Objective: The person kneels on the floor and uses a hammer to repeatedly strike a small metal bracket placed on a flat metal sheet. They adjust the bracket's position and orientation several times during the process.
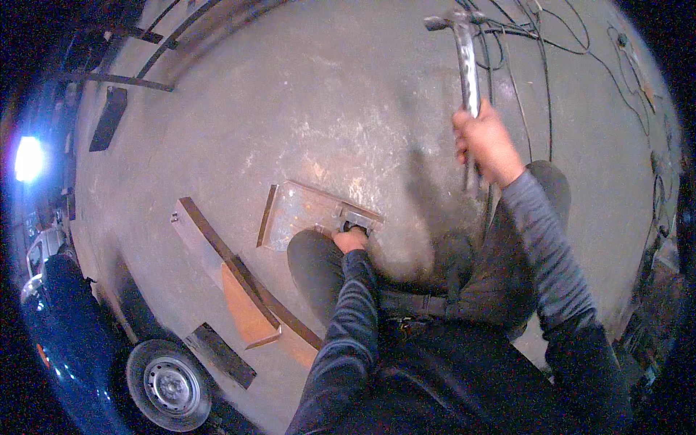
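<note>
Head view, looking straight down at a crouching person on a scuffed concrete floor (304,94). The right hand (487,145) is up high, fingers wrapped tight around the handle of a hammer (464,58), whose steel head sits at the very top of the picture, well above the work. Down low, the left hand (351,239) is closed on a small dark metal piece (355,220), pinning it against the near right corner of a flat rusty steel plate (301,210) that lies on the floor just ahead of the left knee. How the fingers sit under that piece, I cannot tell. Left of the plate there's a long steel angle bar (217,246) running diagonally, with an orange-brown plate (246,312) lying against it. Black cables (536,80) trail across the floor at upper right, beyond the raised hammer. In the lower left corner a dark vehicle's wheel (170,384) shows, and a bright lamp (29,158) glares at the left edge.
</note>
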A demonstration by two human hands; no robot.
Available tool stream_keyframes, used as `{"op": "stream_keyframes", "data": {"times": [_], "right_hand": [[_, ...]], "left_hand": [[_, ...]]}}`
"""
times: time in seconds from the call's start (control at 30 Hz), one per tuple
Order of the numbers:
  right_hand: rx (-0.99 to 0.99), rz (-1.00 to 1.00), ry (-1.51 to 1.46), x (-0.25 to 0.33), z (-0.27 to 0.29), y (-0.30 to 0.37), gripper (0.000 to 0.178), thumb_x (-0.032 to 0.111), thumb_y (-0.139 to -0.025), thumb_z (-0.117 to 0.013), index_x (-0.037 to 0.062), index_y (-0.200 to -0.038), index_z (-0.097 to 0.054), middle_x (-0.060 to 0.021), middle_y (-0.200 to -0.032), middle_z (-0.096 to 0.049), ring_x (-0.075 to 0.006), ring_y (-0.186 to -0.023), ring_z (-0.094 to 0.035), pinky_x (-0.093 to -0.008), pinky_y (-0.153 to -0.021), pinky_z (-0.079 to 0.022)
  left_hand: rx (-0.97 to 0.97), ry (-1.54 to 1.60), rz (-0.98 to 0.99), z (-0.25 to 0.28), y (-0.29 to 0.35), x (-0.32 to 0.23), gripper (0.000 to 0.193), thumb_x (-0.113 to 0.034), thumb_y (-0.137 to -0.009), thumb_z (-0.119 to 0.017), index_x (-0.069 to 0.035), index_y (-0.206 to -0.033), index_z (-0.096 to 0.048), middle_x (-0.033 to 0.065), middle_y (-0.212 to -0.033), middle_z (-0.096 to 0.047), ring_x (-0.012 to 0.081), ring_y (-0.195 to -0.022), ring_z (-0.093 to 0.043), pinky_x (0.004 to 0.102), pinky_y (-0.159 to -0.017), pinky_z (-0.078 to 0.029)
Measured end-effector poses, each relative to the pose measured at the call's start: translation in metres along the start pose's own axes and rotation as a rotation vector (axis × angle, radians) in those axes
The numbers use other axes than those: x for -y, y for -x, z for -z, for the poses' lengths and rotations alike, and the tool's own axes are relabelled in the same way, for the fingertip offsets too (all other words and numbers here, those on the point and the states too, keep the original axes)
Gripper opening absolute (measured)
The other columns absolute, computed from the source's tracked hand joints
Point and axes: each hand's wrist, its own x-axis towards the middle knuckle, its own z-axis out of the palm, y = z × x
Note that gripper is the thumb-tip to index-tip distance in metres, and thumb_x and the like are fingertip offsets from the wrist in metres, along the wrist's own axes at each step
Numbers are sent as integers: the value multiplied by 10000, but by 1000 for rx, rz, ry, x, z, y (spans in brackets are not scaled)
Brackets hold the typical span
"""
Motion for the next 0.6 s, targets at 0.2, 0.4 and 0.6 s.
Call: {"op": "stream_keyframes", "data": {"times": [0.2,0.4,0.6], "right_hand": [[693,-758,160,-157,-60,96,313,114,-857,-547,-57,-1116,-592,-110,-715,-631,-236,-451,-552,-393,-400,-466],[343,-376,41,-48,7,25,125,135,-874,-557,44,-932,-494,-24,-618,-500,-154,-442,-481,-309,-392,-430],[55,-48,126,-90,-58,21,218,155,-875,-552,19,-1026,-473,-42,-619,-523,-166,-453,-528,-337,-391,-447]], "left_hand": [[-39,-98,-93,-1,-5,12,527,-35,-737,-628,189,-1187,-469,314,-1142,-595,421,-1059,-591,403,-957,-462],[13,-17,-11,-7,-27,39,549,-22,-752,-611,188,-1231,-444,319,-1219,-555,423,-1134,-557,400,-1001,-438],[-129,-64,-138,-25,-23,40,395,-117,-739,-650,152,-1021,-587,277,-902,-682,431,-862,-659,447,-809,-514]]}}
